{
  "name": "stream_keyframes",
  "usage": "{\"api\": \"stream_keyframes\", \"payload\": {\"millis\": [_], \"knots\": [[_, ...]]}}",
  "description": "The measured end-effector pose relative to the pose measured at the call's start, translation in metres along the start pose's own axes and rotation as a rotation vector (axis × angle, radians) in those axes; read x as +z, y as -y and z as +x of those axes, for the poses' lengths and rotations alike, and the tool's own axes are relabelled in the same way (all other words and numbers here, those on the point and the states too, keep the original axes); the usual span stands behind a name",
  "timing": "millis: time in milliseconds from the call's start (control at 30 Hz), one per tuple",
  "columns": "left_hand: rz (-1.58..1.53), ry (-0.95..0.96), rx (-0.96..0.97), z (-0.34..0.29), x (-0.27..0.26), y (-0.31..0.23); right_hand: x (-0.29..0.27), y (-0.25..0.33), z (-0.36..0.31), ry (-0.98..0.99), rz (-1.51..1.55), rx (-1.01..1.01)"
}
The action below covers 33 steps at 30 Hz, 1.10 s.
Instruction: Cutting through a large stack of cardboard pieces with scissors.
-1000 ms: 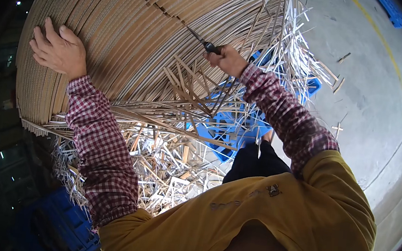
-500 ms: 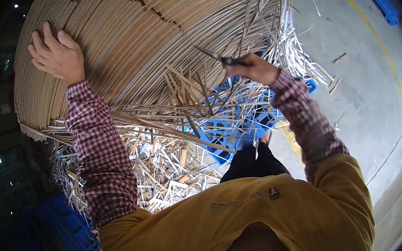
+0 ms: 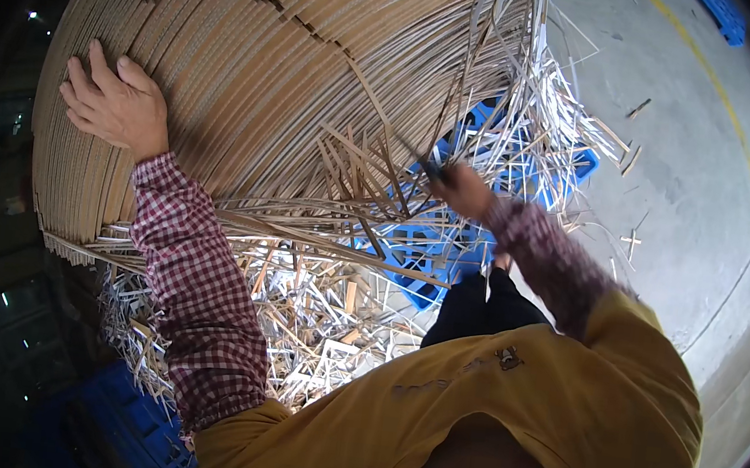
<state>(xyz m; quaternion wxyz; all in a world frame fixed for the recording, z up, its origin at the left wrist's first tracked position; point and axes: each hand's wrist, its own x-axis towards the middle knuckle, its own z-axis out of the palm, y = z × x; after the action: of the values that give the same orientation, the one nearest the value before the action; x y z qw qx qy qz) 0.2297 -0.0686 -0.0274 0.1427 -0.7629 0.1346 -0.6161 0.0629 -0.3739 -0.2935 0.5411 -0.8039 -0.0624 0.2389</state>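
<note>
My left hand (image 3: 119,105) lies with fingers spread on a tall stack of brown corrugated cardboard sheets (image 3: 226,78). My right hand (image 3: 463,191) is closed round the dark handle of a knife (image 3: 427,166), somewhat smeared by motion. The blade points up and to the left, toward the stack's right side. Thin cardboard strips (image 3: 346,161) hang and jut out from that edge around the knife. Whether the blade touches any strip, I cannot tell.
A blue plastic pallet (image 3: 413,262) shows beneath the stack, partly covered by strips. A heap of pale offcuts (image 3: 310,319) lies in front of the stack, and more white strips (image 3: 546,115) trail off its right side. Another blue pallet (image 3: 112,426) stands at lower left. Yellow lines mark the grey floor (image 3: 672,222).
My right hand has swung down and slightly left with the knife, toward my body. A long strip now sticks out where the blade was. My left hand remains spread on the stack.
</note>
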Motion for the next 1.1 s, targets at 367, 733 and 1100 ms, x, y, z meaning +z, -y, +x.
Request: {"api": "stream_keyframes", "payload": {"millis": [367, 733, 1100], "knots": [[0.005, -0.022, 0.01, 0.001, -0.001, -0.003, -0.084, 0.029, 0.034, 0.091, 0.029, -0.232], [-0.02, -0.037, 0.003, 0.003, 0.001, -0.006, -0.055, 0.064, 0.071, 0.031, 0.237, -0.05], [-0.017, -0.033, 0.012, 0.004, -0.003, -0.003, -0.057, 0.069, 0.051, 0.088, 0.218, -0.124]]}}
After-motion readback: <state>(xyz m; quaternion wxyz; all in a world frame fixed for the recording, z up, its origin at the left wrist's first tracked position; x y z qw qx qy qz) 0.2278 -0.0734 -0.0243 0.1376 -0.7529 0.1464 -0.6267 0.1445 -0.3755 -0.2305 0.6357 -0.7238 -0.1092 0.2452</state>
